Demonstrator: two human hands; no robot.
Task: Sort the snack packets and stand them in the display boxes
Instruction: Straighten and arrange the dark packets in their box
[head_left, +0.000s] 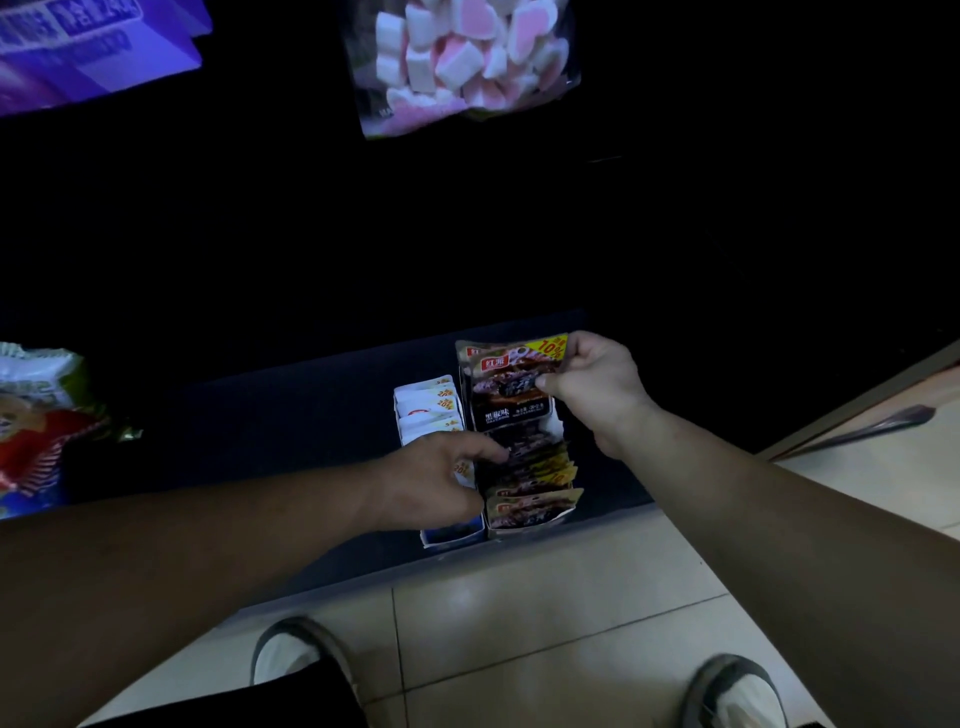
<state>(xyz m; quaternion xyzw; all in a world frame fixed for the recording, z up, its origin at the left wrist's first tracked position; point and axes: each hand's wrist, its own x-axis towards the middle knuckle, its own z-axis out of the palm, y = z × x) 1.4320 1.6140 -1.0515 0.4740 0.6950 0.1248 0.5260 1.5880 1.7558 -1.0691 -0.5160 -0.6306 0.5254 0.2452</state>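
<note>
A black-pepper packet (511, 382) is pinched upright by the right hand (597, 384) above the display box's (524, 525) far end. The row (530, 467) is touched by the left hand (441, 478).

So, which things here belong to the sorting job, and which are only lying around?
Job: dark brown foil packet pinched by right hand; left hand on the row of dark packets; white cardboard display box of white packets.
Lying about: clear bag of pink-white marshmallows; purple carton; green-red snack bag.

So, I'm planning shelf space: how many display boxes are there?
2. The left box holds white packets; the right box beside it holds dark ones. Others may hide in the dark.
</note>
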